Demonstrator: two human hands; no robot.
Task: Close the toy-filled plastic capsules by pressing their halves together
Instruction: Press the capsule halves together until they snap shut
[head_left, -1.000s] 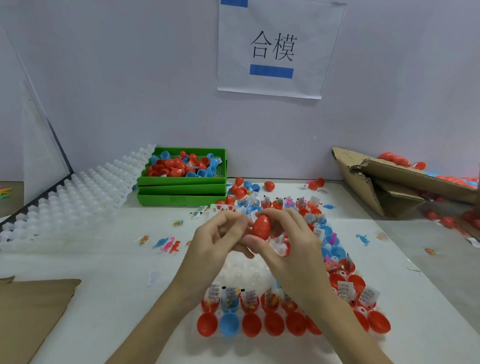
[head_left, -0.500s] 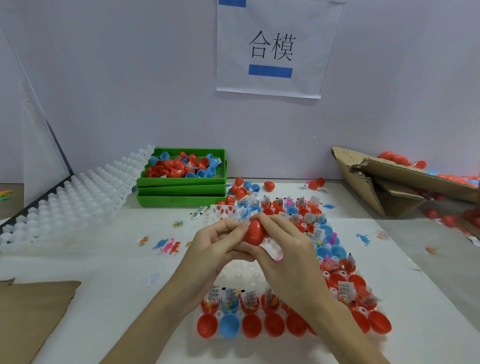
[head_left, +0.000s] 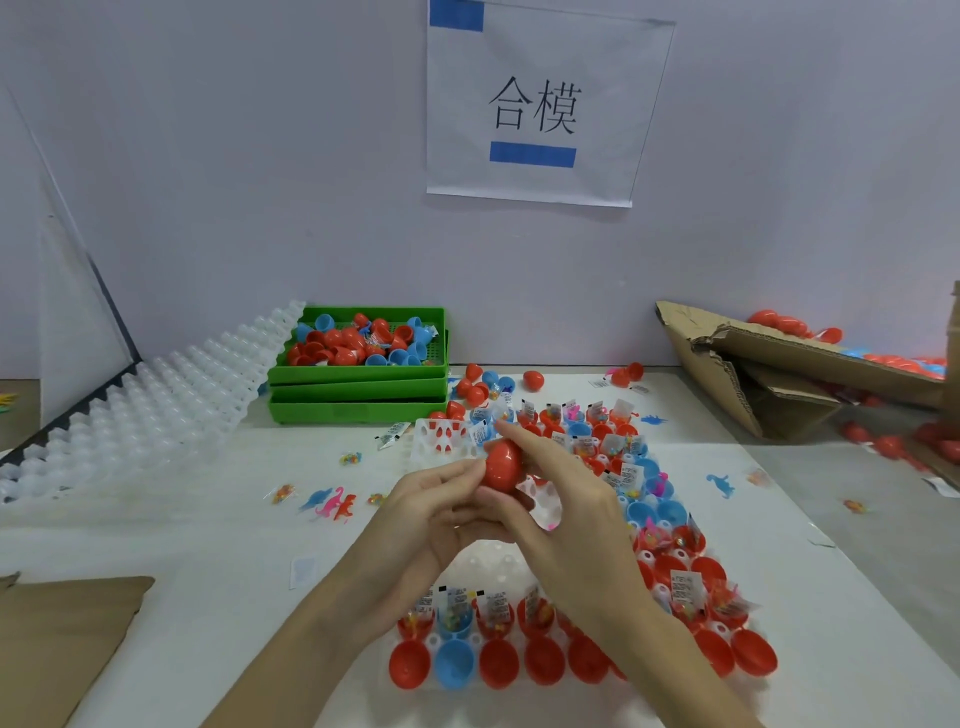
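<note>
A red egg-shaped capsule is held above the white holder tray in the middle of the table. My left hand grips it from the left with thumb and fingers. My right hand holds it from the right, with the index finger stretched over its top. The capsule looks whole, with no gap between its halves. Below my hands, the tray's near row carries open red and blue capsule halves and halves filled with bagged toys.
A green bin of loose red and blue halves stands at the back. White empty trays lie at the left, a torn cardboard box at the right, and small toy dinosaurs are scattered on the table.
Both hands have lowered slightly and shifted left with the red capsule. The right index finger now reaches over its top.
</note>
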